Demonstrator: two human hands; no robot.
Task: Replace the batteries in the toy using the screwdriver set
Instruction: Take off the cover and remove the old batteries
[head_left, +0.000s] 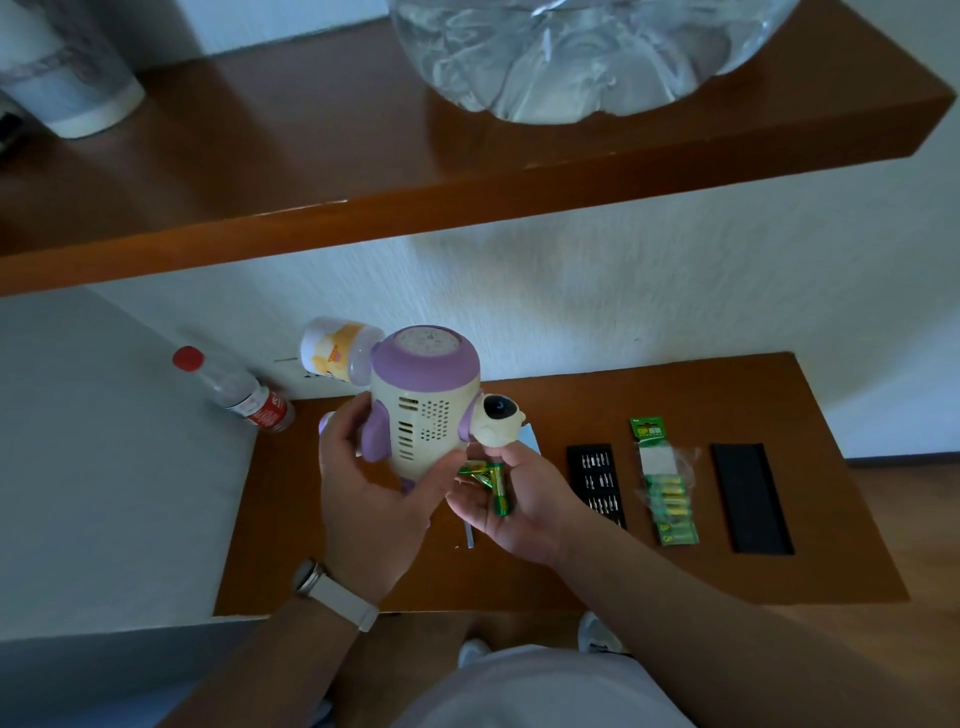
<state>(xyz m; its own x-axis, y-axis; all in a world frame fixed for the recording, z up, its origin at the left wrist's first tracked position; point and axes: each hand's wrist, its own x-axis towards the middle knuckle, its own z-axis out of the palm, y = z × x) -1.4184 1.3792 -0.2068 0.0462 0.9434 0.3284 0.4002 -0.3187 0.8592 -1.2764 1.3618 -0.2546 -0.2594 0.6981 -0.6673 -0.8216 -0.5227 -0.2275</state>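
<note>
Toy (426, 410) gripped in left hand (363, 499); right hand (524, 514) cups loose batteries (497, 491) just below it. Battery-swap step, probably; next move likely needs the battery pack (667, 488) at 3 o'clock.

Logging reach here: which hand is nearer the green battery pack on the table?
Right. The right hand, holding loose batteries, sits left of the battery pack; the left hand, gripping the toy, is farther left.
</note>
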